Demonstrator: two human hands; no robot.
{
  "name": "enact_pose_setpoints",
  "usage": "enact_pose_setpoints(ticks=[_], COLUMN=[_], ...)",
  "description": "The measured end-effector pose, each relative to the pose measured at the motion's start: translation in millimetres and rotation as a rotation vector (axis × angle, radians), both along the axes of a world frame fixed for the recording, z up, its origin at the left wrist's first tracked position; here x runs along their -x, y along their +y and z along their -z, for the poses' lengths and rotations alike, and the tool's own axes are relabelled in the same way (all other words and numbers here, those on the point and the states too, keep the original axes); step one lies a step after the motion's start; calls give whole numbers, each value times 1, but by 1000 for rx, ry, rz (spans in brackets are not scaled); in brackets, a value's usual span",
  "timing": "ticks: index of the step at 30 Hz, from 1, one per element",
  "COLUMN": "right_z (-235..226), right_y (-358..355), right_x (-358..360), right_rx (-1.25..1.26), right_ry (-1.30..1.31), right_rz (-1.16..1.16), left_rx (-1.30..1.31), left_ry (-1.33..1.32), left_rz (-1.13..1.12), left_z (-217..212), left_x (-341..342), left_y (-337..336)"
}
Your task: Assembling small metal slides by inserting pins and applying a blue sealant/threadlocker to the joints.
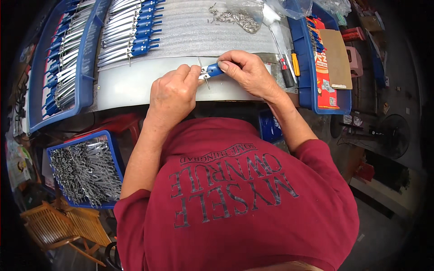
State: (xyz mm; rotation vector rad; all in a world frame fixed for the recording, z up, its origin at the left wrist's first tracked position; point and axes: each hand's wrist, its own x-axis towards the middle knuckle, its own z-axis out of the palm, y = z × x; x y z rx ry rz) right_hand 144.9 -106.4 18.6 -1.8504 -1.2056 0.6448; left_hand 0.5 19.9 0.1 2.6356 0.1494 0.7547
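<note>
Both hands come together over the near edge of the table (126, 91). Left hand (175, 92) is curled into a fist, its fingers closed around the silver end of a blue-and-silver piece (213, 69); how much metal lies inside that grip cannot be told. Right hand (249, 74) pinches the blue end between thumb and forefinger.

A thin metal rod (208, 84) crosses the piece near the left knuckles, one end pointing to about 11 o'clock, the other to between 5 and 6. If it sits loosely, a tilt or twist could let it slide out, and a slack pinch on the smooth blue end could let the piece turn between the hands. Being so near the edge, anything dropped might fall toward the lap. The rod's bare ends could also catch a fingertip.

The piece lies between the hands: the left fist is at its 8 o'clock, the right hand at its 3 o'clock. Measured from there, a row of similar blue-ended pieces (135, 34) lies at 10 to 11 o'clock, loose small metal pins (244, 20) at 1, a red-and-black screwdriver (286, 74) at 3 with a blue tray (305, 67) beyond, and a blue bin (116, 151) of silver parts (83, 171) at 8.
</note>
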Motion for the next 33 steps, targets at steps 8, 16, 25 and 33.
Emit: enact_pose_setpoints(ticks=[8, 16, 25, 33], right_z=[-3, -1, -7, -3], right_y=[-6, -8, -8, -8], right_x=[5, 10, 7, 13], right_rx=[81, -86, 0, -101], right_ry=[175, 27, 192, 52], right_rz=[86, 91, 78, 67], left_rx=[22, -72, 42, -44], left_ry=[-3, 2, 20, 4], left_rz=[17, -48, 15, -19], left_z=[-6, -16, -14, -18], left_x=[2, 3, 6, 9], left_y=[-2, -12, -5, -9])
